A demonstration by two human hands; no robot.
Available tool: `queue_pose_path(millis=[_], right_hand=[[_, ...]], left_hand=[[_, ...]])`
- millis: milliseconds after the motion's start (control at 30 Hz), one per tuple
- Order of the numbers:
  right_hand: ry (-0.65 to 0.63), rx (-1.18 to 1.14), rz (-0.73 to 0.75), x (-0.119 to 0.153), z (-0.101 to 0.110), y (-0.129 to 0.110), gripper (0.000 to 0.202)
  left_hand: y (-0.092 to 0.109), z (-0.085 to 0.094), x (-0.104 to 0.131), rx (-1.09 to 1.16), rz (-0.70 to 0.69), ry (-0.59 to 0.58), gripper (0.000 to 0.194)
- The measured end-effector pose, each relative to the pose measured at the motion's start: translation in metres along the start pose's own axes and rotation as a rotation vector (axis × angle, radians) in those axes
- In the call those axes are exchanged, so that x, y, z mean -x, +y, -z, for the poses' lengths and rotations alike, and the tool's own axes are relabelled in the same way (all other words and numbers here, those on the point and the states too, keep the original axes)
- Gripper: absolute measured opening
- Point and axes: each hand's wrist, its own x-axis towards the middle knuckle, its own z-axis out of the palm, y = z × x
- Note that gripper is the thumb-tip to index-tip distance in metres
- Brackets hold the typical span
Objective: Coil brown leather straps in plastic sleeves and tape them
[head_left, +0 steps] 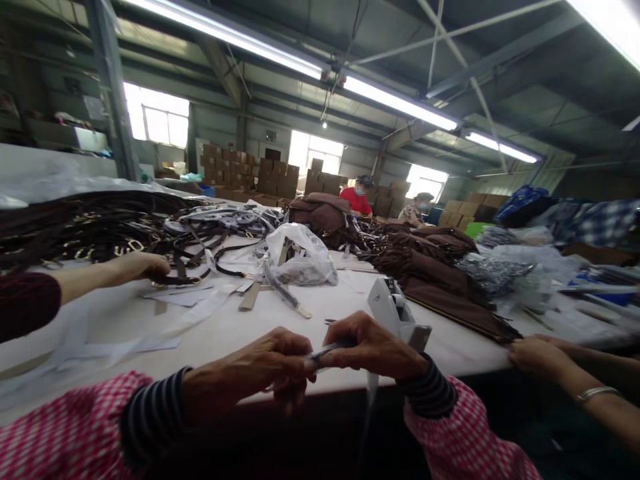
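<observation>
My left hand point(255, 367) and my right hand point(373, 347) meet at the table's front edge. Between them is a short dark strap point(333, 348) that seems to have a greyish wrapping, pinched by the fingers of both; much of it is hidden. Just behind my right hand stands a white tape dispenser point(393, 303). A strap with a metal clip in a grey wrapping point(287, 293) lies ahead on the table, in front of a clear plastic bag point(300, 253) with items inside.
Dark straps with gold buckles point(100, 227) are heaped at left, where another person's hand point(145, 267) reaches in. Brown fabric bags point(440, 287) lie at right, with another person's hand point(540, 353) on one. Paper strips point(185, 297) and a white table point(200, 333) are in front.
</observation>
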Motion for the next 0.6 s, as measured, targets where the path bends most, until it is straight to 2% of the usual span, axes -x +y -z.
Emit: queue_pose_path(millis=[167,233,300,333,400,467,600], right_hand=[[-0.013,-0.008,-0.038,0.009,0.000,0.012,0.037],[0.016,0.035,-0.051,0.013,0.000,0.018,0.031],[0.137,0.205,-0.010,0.014,-0.002,0.022,0.019],[0.238,0.343,0.034,0.013,-0.004,0.023,0.013],[0.462,0.655,0.155,0.010,-0.008,0.023,0.012],[0.637,0.895,0.279,0.007,-0.011,0.022,0.017],[0.794,1.074,0.504,0.000,-0.008,0.017,0.026]], left_hand=[[-0.010,0.012,-0.002,-0.176,-0.041,0.124,0.034],[-0.009,0.013,0.001,-0.373,-0.069,0.243,0.034],[-0.006,0.011,0.002,-0.560,-0.135,0.387,0.035],[-0.004,0.010,0.002,-0.584,-0.156,0.416,0.034],[0.002,0.008,0.001,-0.436,-0.125,0.361,0.039],[0.007,0.005,0.000,-0.152,-0.026,0.244,0.049],[0.010,-0.002,0.003,0.223,0.031,0.119,0.048]])
